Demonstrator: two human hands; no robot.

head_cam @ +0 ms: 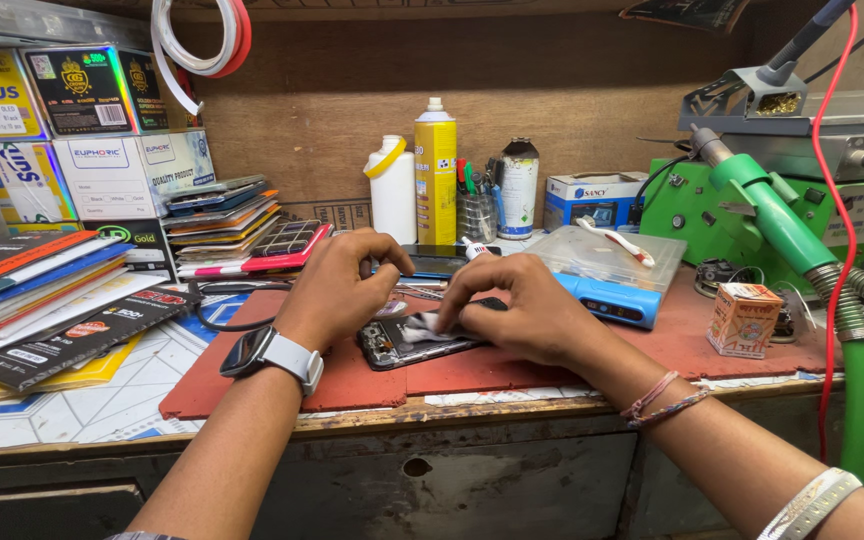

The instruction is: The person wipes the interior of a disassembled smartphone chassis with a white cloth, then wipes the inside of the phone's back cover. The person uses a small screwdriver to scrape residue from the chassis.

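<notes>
Opened phone (pixel 407 342) lies on red mat (pixel 352 380) at tabletop centre — pinned by left hand (pixel 337 290), fingers curled on its top edge; white wipe (pixel 442 322) pressed by right hand (pixel 527 310) fingers. Risk: exposed internals scraped if pressed too hard.

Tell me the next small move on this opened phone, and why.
Probably keep the left hand steadying the opened phone on the red mat while the right hand rubs the white wipe across it: the wipe already lies under those fingertips.
</notes>
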